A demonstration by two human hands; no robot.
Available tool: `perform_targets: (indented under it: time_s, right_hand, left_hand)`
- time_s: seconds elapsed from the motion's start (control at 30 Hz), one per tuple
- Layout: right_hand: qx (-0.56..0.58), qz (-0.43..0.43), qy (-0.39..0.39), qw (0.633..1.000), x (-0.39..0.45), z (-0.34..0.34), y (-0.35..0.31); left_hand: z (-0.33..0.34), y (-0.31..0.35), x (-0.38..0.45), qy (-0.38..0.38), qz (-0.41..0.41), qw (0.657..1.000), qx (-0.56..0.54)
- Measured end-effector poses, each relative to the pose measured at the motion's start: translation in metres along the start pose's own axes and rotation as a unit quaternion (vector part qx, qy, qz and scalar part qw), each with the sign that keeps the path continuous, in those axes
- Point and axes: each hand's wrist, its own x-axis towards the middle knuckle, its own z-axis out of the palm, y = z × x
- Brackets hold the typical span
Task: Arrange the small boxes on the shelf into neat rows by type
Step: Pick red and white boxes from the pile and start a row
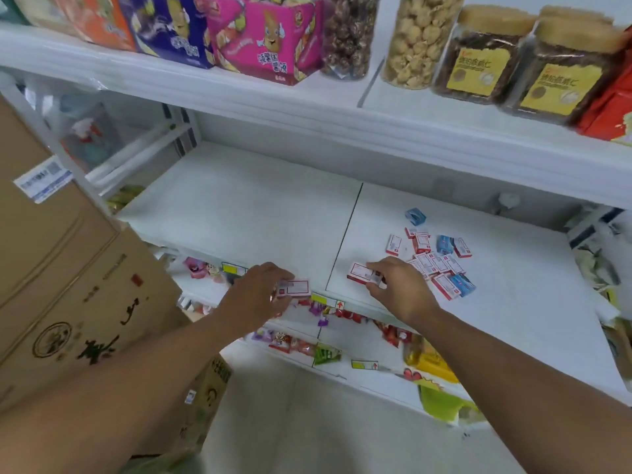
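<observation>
A loose pile of small boxes lies on the right half of the white middle shelf: several red-and-white ones and a few blue ones, one blue box apart at the back. My left hand holds a red-and-white box at the shelf's front edge, left of the seam. My right hand grips another red-and-white box just right of the seam, in front of the pile.
Stacked cardboard cartons stand close on the left. The upper shelf carries snack boxes and jars. Lower shelves hold candy packets. More packaged goods sit at the right end of the middle shelf.
</observation>
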Motion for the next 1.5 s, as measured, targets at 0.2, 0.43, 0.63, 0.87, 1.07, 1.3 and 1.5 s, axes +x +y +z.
perform_targets:
  time_s: [0.2, 0.43, 0.63, 0.87, 1.07, 1.3, 1.5]
  right_hand:
    - [0.021, -0.001, 0.007, 1.0, 0.01, 0.013, -0.05]
    - [0.024, 0.018, 0.029, 0.999, 0.028, 0.003, -0.034]
    - [0.047, 0.019, 0.017, 0.999, 0.064, 0.02, 0.012]
    - [0.073, 0.012, -0.023, 0.997, 0.096, 0.051, 0.041]
    - [0.071, 0.032, -0.009, 0.997, 0.12, 0.053, 0.047]
    - [0.044, 0.093, 0.017, 0.994, 0.122, 0.068, 0.041]
    - [0.028, 0.111, 0.009, 0.993, 0.141, 0.067, 0.028]
  left_hand:
    - [-0.038, -0.031, 0.004, -0.01, 0.027, 1.0, 0.011]
    - [-0.053, -0.025, 0.042, -0.008, 0.018, 0.999, 0.039]
    - [-0.027, -0.022, 0.066, -0.036, -0.013, 0.999, 0.039]
    - [-0.01, -0.027, 0.105, -0.036, -0.042, 0.997, 0.045]
    - [0.001, -0.037, 0.148, -0.054, -0.026, 0.997, 0.042]
    - [0.046, -0.082, 0.195, -0.095, 0.019, 0.995, 0.014]
    - [0.069, -0.097, 0.21, -0.106, 0.051, 0.993, 0.011]
